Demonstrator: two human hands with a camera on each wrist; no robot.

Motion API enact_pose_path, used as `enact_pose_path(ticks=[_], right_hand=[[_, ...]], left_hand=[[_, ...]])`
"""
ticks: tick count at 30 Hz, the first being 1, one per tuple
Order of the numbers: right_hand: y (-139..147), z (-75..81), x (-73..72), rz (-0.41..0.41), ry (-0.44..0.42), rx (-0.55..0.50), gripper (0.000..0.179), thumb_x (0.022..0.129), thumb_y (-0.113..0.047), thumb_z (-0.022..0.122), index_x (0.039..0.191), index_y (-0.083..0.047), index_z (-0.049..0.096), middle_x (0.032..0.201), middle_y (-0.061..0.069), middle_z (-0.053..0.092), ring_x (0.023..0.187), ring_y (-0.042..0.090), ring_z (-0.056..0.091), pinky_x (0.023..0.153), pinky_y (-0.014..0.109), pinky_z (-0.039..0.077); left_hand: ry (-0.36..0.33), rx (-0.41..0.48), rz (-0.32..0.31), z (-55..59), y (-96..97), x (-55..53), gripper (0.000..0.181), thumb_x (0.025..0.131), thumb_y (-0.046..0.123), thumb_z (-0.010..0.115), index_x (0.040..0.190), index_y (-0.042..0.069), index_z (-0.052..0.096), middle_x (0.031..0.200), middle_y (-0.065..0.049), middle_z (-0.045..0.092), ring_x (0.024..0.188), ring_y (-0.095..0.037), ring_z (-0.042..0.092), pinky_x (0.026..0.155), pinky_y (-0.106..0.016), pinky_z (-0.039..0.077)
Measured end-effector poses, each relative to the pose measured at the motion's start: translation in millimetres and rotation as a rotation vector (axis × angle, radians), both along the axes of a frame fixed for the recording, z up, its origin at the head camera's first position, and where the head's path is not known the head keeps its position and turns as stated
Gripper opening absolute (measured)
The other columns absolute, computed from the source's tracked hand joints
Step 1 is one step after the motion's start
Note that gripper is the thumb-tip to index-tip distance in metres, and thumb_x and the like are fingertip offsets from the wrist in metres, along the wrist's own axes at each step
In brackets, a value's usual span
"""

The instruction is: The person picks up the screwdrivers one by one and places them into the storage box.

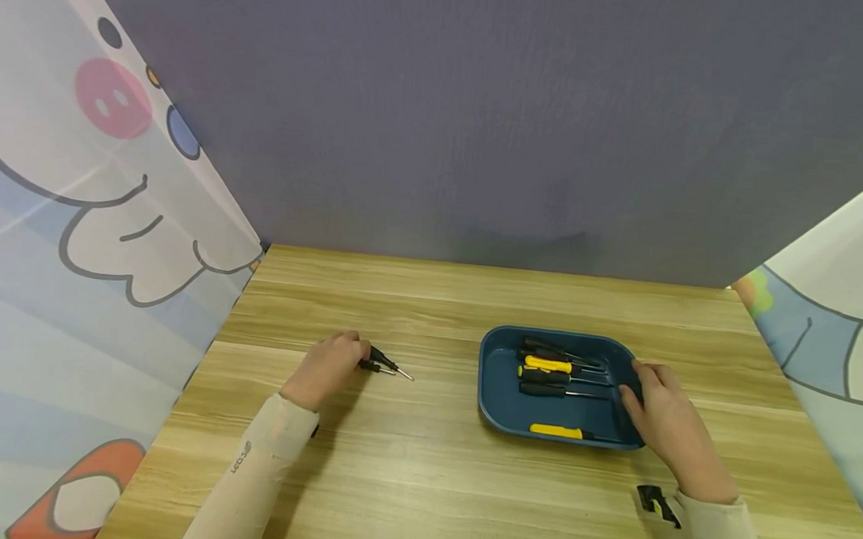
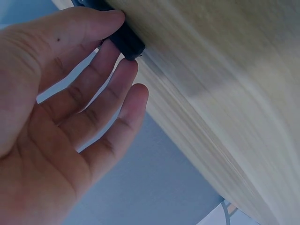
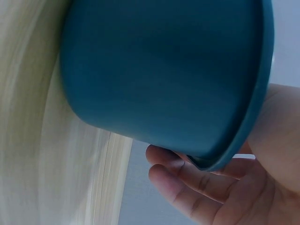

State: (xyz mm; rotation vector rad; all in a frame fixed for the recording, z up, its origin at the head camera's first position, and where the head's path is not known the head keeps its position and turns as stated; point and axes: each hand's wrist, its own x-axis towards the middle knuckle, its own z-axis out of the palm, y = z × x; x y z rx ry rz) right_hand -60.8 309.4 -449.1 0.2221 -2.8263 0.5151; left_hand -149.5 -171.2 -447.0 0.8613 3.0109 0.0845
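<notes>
Over the left part of the table, my left hand [image 1: 334,363] pinches a black screwdriver handle [image 2: 127,43] between thumb and fingertips. Two black screwdrivers [image 1: 380,356] show beside its fingertips, their metal shafts pointing right; whether both are held cannot be told. On the right, my right hand [image 1: 665,408] grips the right end of a dark blue tray [image 1: 494,399], thumb at the rim and fingers round the outer wall [image 3: 164,84]. Inside the tray lie several black screwdrivers [image 1: 541,390], a yellow-handled one [image 1: 549,365] among them, and a yellow-handled tool [image 1: 556,431] along the near side.
The wooden table [image 1: 410,475] runs back to a grey panel [image 1: 436,127]. Cartoon-printed curtains [image 1: 60,288] hang at the left and right sides.
</notes>
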Motion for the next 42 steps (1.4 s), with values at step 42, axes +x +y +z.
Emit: enact_pose_path(ticks=[42], right_hand=[[0, 0.7, -0.1, 0.001, -0.021, 0.002, 0.048, 0.088, 0.002, 0.071, 0.125, 0.023, 0.05, 0.114, 0.039, 0.05, 0.099, 0.055, 0.055, 0.078, 0.064, 0.049]], left_hand=[[-0.277, 0.087, -0.395, 74.0, 186.6, -23.9, 0.022, 0.092, 0.012, 0.072, 0.081, 0.015, 0.054, 0.073, 0.005, 0.036, 0.063, -0.01, 0.033, 0.058, -0.023, 0.029]])
